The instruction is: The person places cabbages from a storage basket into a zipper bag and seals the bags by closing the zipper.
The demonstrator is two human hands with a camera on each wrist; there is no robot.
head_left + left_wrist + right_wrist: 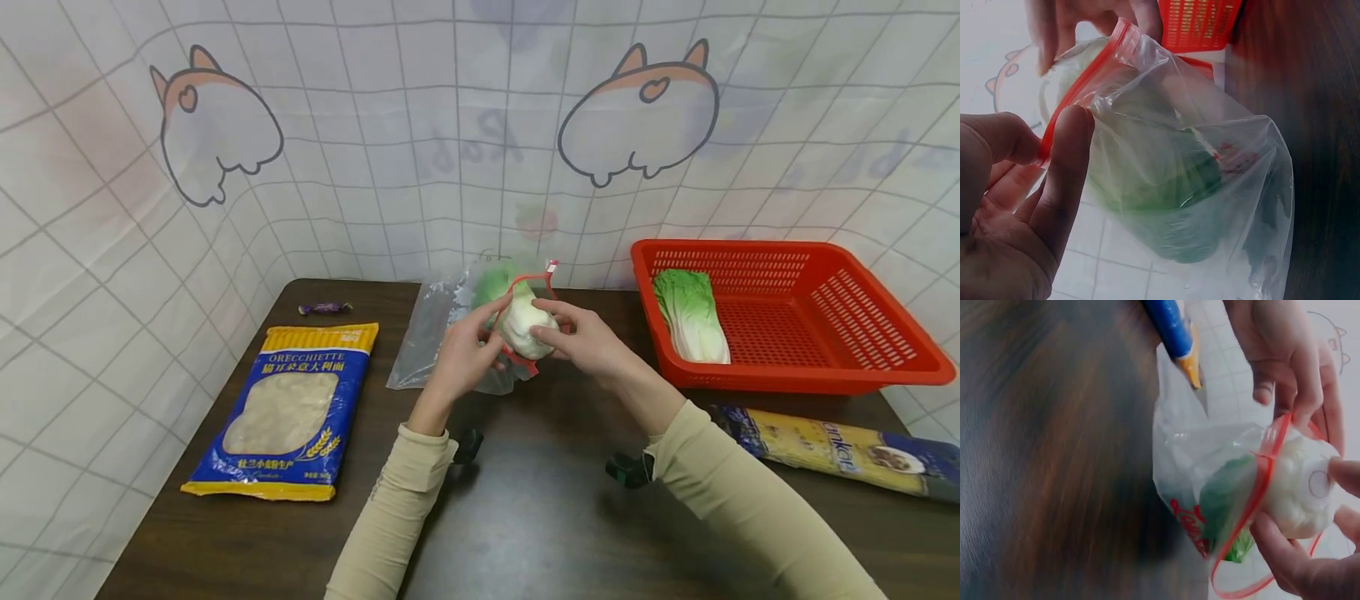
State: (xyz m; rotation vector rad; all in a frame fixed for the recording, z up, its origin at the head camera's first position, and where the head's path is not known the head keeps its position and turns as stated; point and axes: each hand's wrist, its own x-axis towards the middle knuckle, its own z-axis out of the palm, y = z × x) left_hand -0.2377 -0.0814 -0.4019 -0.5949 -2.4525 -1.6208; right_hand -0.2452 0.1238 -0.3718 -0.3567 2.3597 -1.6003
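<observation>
1. Beige sleeves [757, 504], nearest the camera, extend over the counter [540, 508], behind the fingers.
2. Left hand [465, 346]: thumb and fingers pinch the red rim [1077, 90] of the clear bag [420, 350].
3. Right hand [592, 337]: thumb and fingers grip the white base of the cabbage [517, 325].
4. Governing relation (judged): alignment of the cabbage with the bag mouth. From the right fingers, its long axis runs away from the person and slightly left, through the mouth. Right hand is nearer the base.
5. Cabbage position: base between both hands' fingers, outside the mouth; green leaf end beyond the left fingers, inside the bag.
6. Red basket [750, 377]: right of the right fingers, apart.
</observation>
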